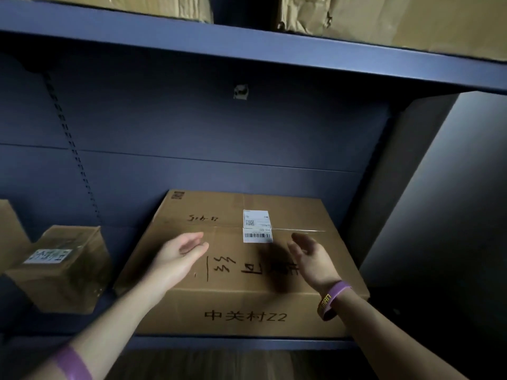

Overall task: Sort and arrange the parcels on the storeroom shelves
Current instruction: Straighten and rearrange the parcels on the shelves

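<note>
A large flat cardboard parcel (219,300) lies on the dark blue shelf (247,342), with a white shipping label (256,226) and black handwriting on its top. Above the parcel's top, my left hand (182,250) hovers with straight, relaxed fingers, palm facing right. My right hand (307,252) is held over the parcel's right half, palm facing left, fingers loosely bent. Neither hand holds anything. Whether they touch the cardboard I cannot tell.
A small taped cardboard box (63,267) with a label stands on the same shelf to the left, and another carton's edge (9,229) shows at the far left. Crumpled cartons (356,15) sit on the shelf above. A dark side panel (439,201) closes the right.
</note>
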`<state>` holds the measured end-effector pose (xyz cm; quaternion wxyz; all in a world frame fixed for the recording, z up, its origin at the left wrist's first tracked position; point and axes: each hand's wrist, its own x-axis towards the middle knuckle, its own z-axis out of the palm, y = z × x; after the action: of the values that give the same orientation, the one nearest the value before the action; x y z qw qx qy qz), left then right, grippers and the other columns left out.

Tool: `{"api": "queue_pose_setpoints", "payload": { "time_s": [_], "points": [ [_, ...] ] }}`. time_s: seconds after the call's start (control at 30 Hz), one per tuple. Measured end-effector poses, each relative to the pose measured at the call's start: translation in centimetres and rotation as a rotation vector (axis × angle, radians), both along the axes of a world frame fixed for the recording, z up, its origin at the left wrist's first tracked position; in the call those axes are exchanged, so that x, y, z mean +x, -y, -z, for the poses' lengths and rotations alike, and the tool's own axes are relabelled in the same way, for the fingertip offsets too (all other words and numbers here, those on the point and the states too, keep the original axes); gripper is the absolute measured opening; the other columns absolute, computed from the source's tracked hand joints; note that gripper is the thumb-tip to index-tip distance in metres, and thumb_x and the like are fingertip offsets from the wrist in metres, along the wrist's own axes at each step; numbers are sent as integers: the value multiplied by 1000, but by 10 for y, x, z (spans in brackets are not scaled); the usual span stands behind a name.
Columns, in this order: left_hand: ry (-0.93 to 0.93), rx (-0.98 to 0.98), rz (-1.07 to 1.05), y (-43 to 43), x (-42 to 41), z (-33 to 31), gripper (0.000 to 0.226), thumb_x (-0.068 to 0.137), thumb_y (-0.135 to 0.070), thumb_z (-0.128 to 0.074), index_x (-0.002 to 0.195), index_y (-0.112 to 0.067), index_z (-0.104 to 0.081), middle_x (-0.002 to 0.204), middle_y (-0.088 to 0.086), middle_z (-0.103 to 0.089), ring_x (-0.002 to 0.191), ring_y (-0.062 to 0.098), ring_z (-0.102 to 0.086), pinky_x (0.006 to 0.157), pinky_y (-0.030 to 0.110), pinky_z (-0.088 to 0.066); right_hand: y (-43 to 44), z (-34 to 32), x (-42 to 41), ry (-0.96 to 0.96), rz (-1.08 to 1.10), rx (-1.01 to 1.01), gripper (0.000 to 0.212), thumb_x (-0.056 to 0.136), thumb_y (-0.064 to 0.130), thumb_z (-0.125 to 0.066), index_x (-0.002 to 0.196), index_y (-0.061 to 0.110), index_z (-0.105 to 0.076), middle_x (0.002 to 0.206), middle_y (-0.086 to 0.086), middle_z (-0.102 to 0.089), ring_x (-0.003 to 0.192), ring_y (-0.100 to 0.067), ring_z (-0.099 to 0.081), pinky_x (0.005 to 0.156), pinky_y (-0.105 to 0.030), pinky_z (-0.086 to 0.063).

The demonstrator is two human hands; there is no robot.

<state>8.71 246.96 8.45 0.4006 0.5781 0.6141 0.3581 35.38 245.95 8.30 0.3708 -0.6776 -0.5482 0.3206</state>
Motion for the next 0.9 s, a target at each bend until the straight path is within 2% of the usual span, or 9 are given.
{"api": "queue_pose_setpoints", "payload": {
  "time_s": [0.13, 0.2, 0.33, 0.4, 0.47, 0.53, 0.63, 0.73, 0.9],
  "points": [
    [-296, 22, -113, -10, -38, 29, 49, 86, -32, -68, 132, -22, -54, 143, 5, -47, 131, 26, -42, 104, 42, -36, 7, 25, 47, 351, 135, -95, 42, 98, 37, -52, 134, 15, -51, 136, -12, -53, 125, -30, -49, 105, -41, -40],
    [-445, -33, -192, -12, -59, 42, 65, 80, -41, -73, 137, -20, -50, 147, 11, -42, 133, 33, -39, 108, 46, -35, 13, 41, 75, 509, 235, -218, 56, 93, 51, -53, 137, 17, -46, 143, -14, -46, 132, -35, -41, 110, -44, -33],
    [-121, -201, -306, -16, -80, 56, 101, 66, -40, -85, 148, -18, -32, 143, 12, -47, 126, 33, -47, 103, 44, -40, 15, 63, 99, 85, 338, -300, 92, 75, 55, -74, 145, 8, -36, 142, -19, -48, 126, -39, -48, 107, -50, -41],
    [-59, -241, -310, -20, -84, 60, 82, 61, -39, -88, 130, -15, -50, 126, 13, -60, 110, 32, -58, 97, 45, -47, 13, 66, 101, 5, 340, -302, 83, 71, 50, -80, 133, 6, -48, 125, -17, -60, 108, -36, -59, 85, -49, -55],
    [-30, -225, -307, -19, -83, 62, 61, 61, -37, -89, 108, -17, -57, 106, 9, -66, 94, 27, -61, 85, 43, -52, 15, 65, 99, -20, 349, -278, 72, 73, 46, -80, 128, 9, -50, 115, -14, -61, 93, -32, -61, 60, -40, -57],
    [-19, -176, -313, -15, -84, 65, 59, 61, -35, -89, 106, -16, -56, 101, 7, -66, 90, 25, -61, 75, 36, -51, 22, 66, 99, -60, 368, -248, 72, 74, 41, -80, 131, 9, -48, 117, -15, -60, 91, -32, -61, 55, -37, -55],
    [-3, -126, -305, -5, -91, 71, 61, 61, -32, -90, 111, -12, -60, 100, 8, -68, 90, 26, -63, 72, 35, -50, 40, 71, 100, -147, 401, -229, 82, 74, 33, -83, 139, 8, -41, 127, -16, -55, 104, -38, -60, 66, -45, -58],
    [20, -102, -307, 13, -102, 78, 65, 61, -23, -91, 113, -9, -55, 100, 11, -67, 92, 30, -63, 78, 41, -50, 69, 79, 94, -213, 464, -140, 82, 72, 23, -85, 139, 9, -39, 130, -13, -50, 118, -36, -53, 91, -48, -51],
    [0, 56, -439, 48, -102, 89, 67, 59, -6, -90, 107, -14, -44, 100, 11, -58, 88, 26, -53, 74, 37, -40, 101, 95, 78, -277, 501, 48, 76, 68, 3, -86, 129, 6, -41, 116, -6, -50, 108, -25, -51, 97, -46, -45]
  ]
}}
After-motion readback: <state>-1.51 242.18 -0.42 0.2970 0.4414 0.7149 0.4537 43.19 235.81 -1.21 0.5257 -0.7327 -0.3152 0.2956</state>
